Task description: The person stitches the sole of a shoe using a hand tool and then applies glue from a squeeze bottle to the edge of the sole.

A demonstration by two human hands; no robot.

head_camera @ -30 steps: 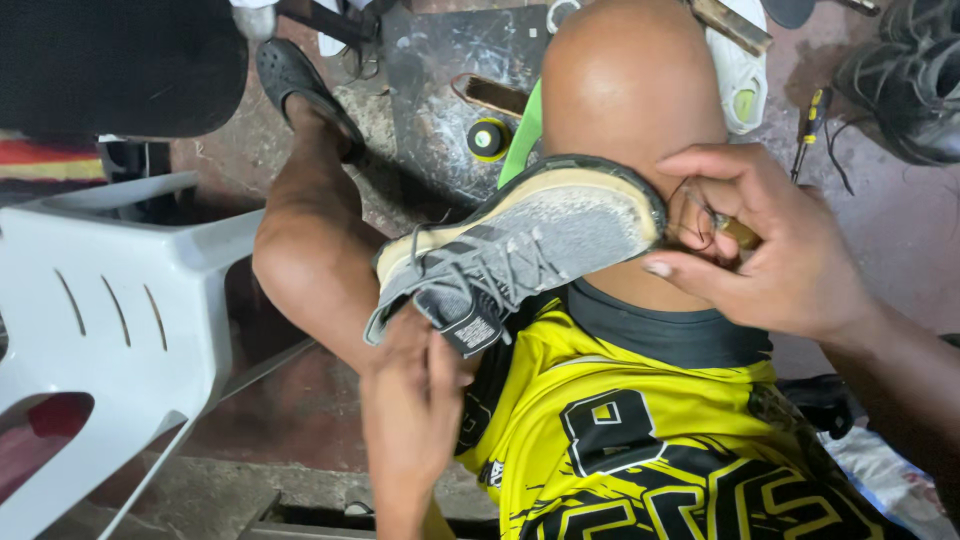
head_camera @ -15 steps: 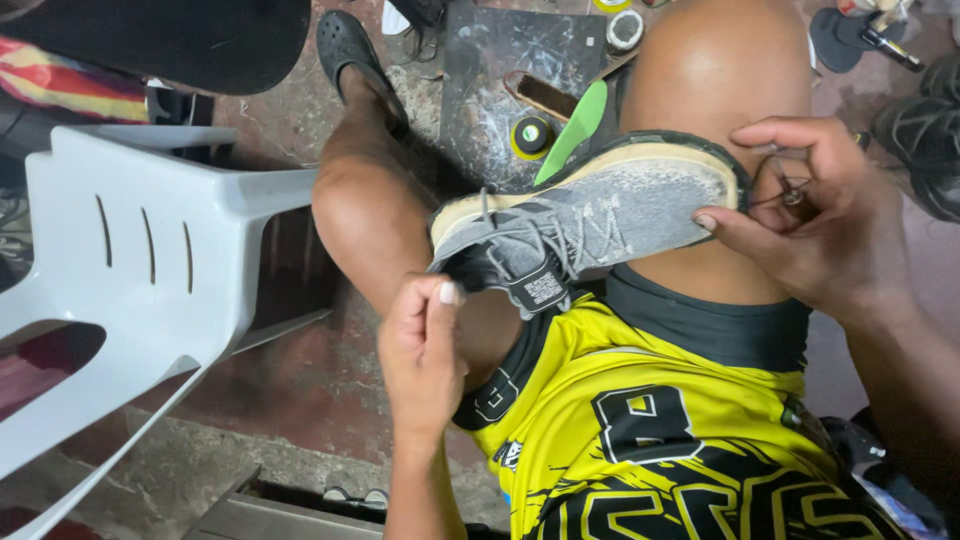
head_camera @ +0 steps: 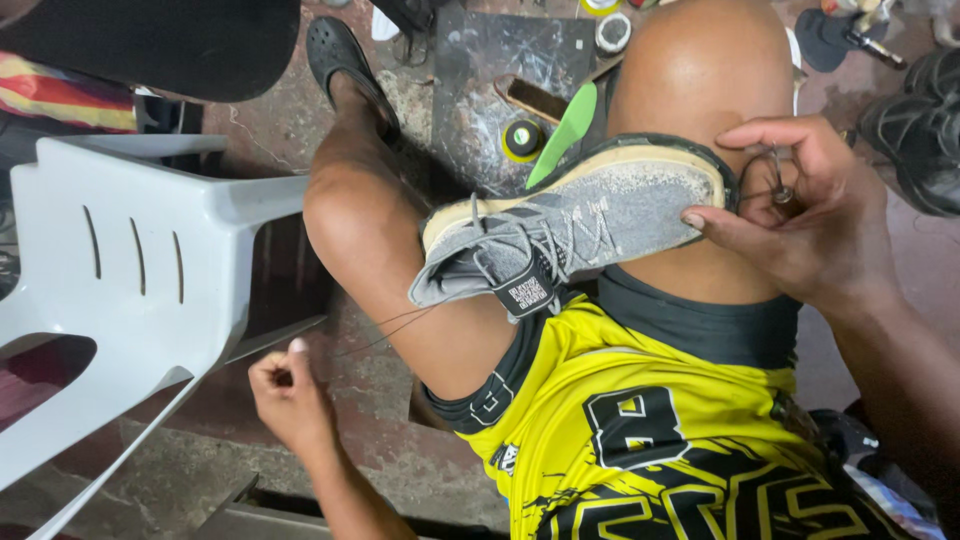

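At the far left stands one white plastic chair [head_camera: 120, 290], its back pierced by three slots. Just right of it, low in the view, the left hand [head_camera: 290, 395] is closed in a loose fist, pinching one thin thread [head_camera: 385, 328] that runs taut up toward the shoe. Above the hand, one foot wears a dark clog [head_camera: 345, 65] planted on the stained floor. In the middle, one grey knit sneaker [head_camera: 570, 230] with a tan sole lies on its side across the person's two bare knees, toe to the right, tongue and laces to the left. Behind it on a dark board sit one green insole [head_camera: 570, 130], one wooden brush [head_camera: 530, 98] and one small round tin [head_camera: 523, 138]. At the right, the right hand [head_camera: 800, 215] grips the sneaker's toe, thumb pressed on the upper, fingers curled around one slim metal tool [head_camera: 778, 180]. Further right, at the frame's edge, lie black shoes [head_camera: 920, 130]; their number cannot be told.
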